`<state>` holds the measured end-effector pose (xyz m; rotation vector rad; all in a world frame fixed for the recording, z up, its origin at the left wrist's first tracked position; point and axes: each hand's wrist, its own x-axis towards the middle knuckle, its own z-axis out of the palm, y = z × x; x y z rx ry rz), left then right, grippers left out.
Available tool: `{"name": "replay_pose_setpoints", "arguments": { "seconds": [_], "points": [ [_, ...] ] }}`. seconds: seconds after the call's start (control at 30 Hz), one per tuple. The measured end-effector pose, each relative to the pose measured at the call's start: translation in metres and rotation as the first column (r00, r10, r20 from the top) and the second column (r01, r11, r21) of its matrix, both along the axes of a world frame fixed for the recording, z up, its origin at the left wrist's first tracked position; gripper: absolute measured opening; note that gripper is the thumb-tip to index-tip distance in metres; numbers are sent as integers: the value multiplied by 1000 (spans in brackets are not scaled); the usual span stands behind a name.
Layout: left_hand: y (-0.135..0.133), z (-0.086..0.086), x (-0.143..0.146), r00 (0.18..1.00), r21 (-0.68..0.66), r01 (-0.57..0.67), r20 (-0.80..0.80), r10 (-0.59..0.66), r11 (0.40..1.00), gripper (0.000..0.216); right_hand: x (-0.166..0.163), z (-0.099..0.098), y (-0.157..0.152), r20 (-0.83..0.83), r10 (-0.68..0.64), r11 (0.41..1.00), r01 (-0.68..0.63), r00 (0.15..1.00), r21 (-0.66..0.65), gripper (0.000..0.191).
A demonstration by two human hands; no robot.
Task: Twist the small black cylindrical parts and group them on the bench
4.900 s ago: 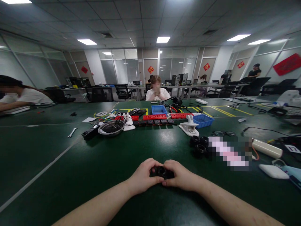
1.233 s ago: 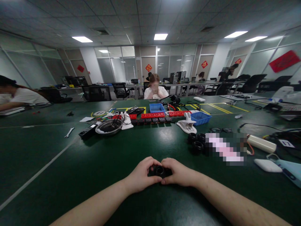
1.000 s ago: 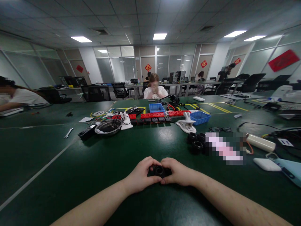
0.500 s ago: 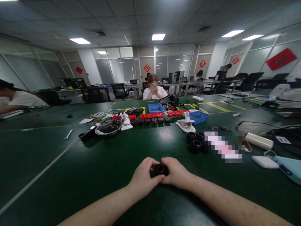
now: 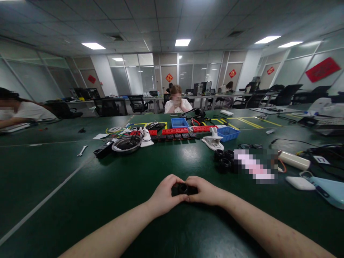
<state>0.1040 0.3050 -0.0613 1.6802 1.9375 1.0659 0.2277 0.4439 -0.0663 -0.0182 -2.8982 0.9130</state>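
Observation:
Between my two hands, near the front middle of the green table, is a black part with a round opening (image 5: 184, 188) facing up. My left hand (image 5: 166, 193) curls round its left side, with the thumb along the near edge. From the right, my right hand (image 5: 206, 190) closes on it, its fingertips almost meeting those of the left. My fingers cover much of the part, so its exact kind does not show. Several black ring-shaped pieces (image 5: 225, 164) stand together on the table, ahead and to the right of my hands.
Further back lie red socket strips (image 5: 175, 130), a blue bin (image 5: 228, 133), a white clamp base (image 5: 213, 140) and a metal bowl (image 5: 127, 144). A wrench (image 5: 82, 151) is at left; a light blue pouch (image 5: 329, 190) at right. A person (image 5: 177, 102) sits across the table.
Both hands, still around the black part, have shifted slightly up in the picture. The fingers have moved a little, and more of the part shows between them. The view has turned slightly.

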Motion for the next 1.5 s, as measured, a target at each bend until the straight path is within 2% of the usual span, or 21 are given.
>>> {"name": "replay_pose_setpoints", "arguments": {
  "seconds": [0.13,0.37,0.6,0.77,1.2,1.33,1.5],
  "points": [
    [0,-1,-1,1000,23,22,7,-23,999,26,-1,-2,4,-7,9,999,-10,1000,-51,20],
    [1,-7,-4,999,26,21,31,-22,999,31,-2,0,0,-17,2,998,-3,1000,-57,18],
    [2,-8,-5,998,3,18,59,-18,1000,31,-2,4,-6,9,-84,992,85,996,-88,15],
    [3,-9,-7,997,12,19,77,-20,1000,33,-3,4,-6,7,-72,988,73,997,-137,21],
    [5,-9,-7,994,-3,5,111,-5,1000,34,-6,0,-2,49,-116,982,122,992,-141,19],
    [5,-8,-2,995,-21,-48,88,50,999,29,-6,0,-5,70,-210,972,216,975,-93,20],
    [4,-5,5,988,-27,-143,50,144,989,22,-10,-4,-15,39,-342,939,340,939,48,23]
  ]
}}
